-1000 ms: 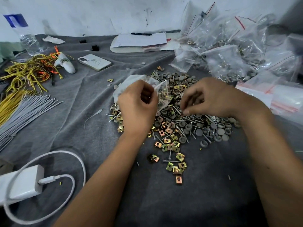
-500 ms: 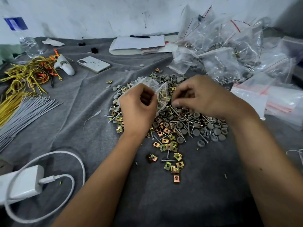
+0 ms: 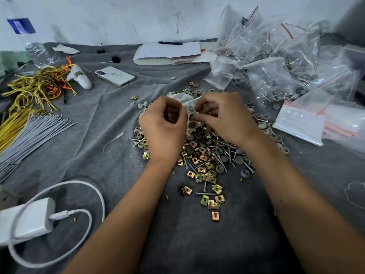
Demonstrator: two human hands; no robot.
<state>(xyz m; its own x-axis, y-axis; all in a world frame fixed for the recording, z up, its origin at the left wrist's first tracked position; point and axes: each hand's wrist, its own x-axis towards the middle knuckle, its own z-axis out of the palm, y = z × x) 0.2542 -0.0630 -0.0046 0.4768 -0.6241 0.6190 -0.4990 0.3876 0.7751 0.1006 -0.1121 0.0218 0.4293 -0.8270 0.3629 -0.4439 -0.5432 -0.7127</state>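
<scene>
The light is soft, a bit dim and bluish. It comes from above, so the white cable [image 3: 98, 196] drops only a faint shadow on the grey cloth [image 3: 98, 119]. The plastic bags [image 3: 276, 62] shine with white glare. The small bag [image 3: 186, 100], pinched between the left hand [image 3: 164, 127] and the right hand [image 3: 227, 117], looks washed out. The metal clips [image 3: 205, 175] in the middle look sharp and glint. At the edges things bend and stretch, and the water bottle [image 3: 33, 46] is smeared and blurry.

One phone [image 3: 115, 76], one pen [image 3: 170, 43], one water bottle [image 3: 36, 50], one white charger [image 3: 27, 220], one held bag [image 3: 184, 99], clips [image 3: 205, 171] past counting
</scene>
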